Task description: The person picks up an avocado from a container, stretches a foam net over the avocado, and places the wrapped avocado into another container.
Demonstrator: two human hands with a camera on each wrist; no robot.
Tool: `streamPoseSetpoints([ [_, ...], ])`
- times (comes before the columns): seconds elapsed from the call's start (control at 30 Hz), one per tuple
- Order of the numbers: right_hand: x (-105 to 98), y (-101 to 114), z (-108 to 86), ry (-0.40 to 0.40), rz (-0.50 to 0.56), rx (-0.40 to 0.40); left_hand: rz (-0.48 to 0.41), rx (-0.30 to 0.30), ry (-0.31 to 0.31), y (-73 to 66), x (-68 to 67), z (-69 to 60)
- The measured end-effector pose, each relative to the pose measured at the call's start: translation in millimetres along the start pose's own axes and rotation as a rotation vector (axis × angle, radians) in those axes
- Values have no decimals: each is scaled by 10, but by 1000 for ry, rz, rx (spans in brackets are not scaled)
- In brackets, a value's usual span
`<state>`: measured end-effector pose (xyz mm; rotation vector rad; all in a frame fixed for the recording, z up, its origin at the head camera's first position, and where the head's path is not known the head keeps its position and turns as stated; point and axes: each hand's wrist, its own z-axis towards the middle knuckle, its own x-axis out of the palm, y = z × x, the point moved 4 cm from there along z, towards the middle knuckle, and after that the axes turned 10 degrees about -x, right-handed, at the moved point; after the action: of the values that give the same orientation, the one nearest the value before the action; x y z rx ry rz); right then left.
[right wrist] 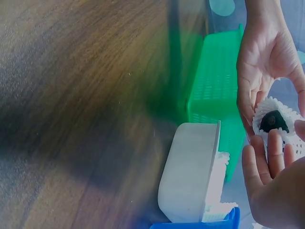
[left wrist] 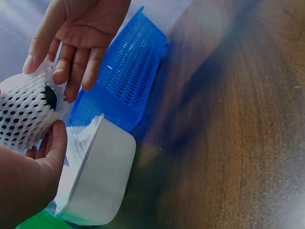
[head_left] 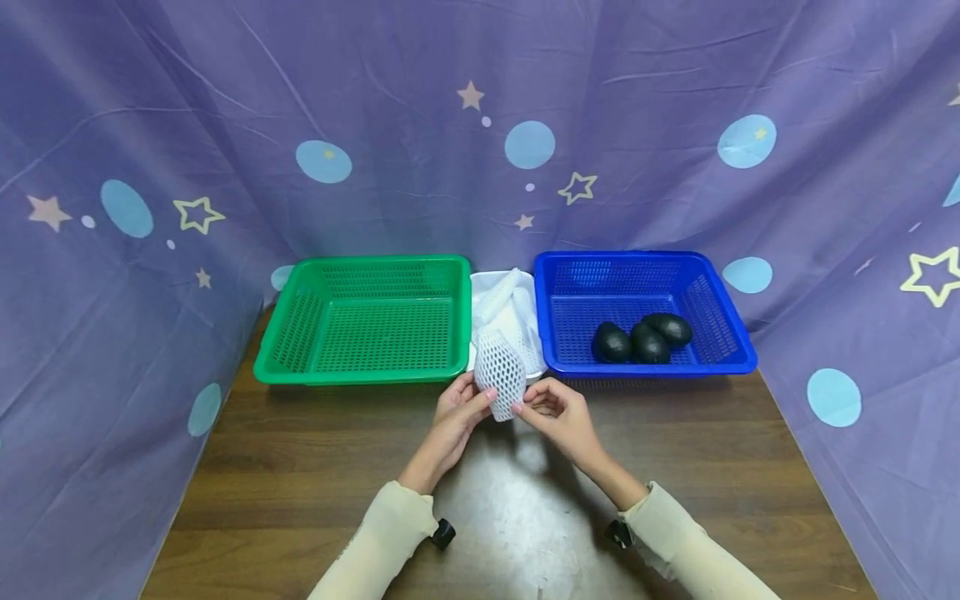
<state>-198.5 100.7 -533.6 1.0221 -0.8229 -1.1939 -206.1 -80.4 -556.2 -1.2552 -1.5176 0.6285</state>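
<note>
A dark avocado in a white foam net sleeve (head_left: 501, 371) is held up between both hands, in front of a white tub (head_left: 480, 287). My left hand (head_left: 456, 417) grips the sleeved avocado from the left, thumb on the near face. From the other side, my right hand (head_left: 562, 421) pinches the sleeve's near edge between thumb and fingers. In the right wrist view the dark end of the avocado (right wrist: 274, 121) shows through the sleeve's opening. More white foam nets (head_left: 498, 296) lie in the tub.
Left of the tub stands a green basket (head_left: 363, 379) with nothing seen inside. On its right, a blue basket (head_left: 652, 369) holds three dark avocados (head_left: 649, 342). All stand on a wooden table (head_left: 337, 475), before a purple curtain (head_left: 405, 183).
</note>
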Motion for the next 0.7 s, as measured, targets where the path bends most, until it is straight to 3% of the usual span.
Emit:
streamPoseSetpoints([
  [0.43,-47,56,95,41,-66,-35,0,9,6,-101,27,23],
  [0.7,-250,214,328,28,-159,-36,2,33,19,-244,3,43],
])
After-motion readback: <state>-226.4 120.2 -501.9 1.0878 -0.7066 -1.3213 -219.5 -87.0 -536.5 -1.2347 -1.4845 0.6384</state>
